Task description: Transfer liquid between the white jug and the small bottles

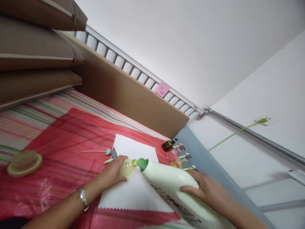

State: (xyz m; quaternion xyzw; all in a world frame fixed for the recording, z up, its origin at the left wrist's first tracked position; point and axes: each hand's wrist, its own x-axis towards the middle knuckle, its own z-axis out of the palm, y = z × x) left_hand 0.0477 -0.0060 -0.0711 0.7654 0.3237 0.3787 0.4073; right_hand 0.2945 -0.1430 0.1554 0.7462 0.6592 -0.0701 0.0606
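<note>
The left hand (120,169) is closed around a small transparent yellow plastic bottle (128,168), above a white zigzag-edged sheet (133,197). The right hand (202,187), apart from the left, is clamped on a large pale-green plastic bottle (170,178), tilted, its green spout (142,164) at the small bottle's neck. A grey-and-green spray head (111,153) lies near the left hand

A smooth, satin-finish plastic jug (171,178) and a clear, glossy plastic bottle (126,168) show above a matt white sheet (133,197), apparently paper though possibly cloth, on shiny, creased red plastic film (71,136). Glossy see-through pump bottles (175,154) line the film's right edge; near its left edge sits a dull translucent plastic lid (25,163). A polished metal bracelet (83,199) gleams. Striped matt cloth (35,116) lies beneath.
</note>
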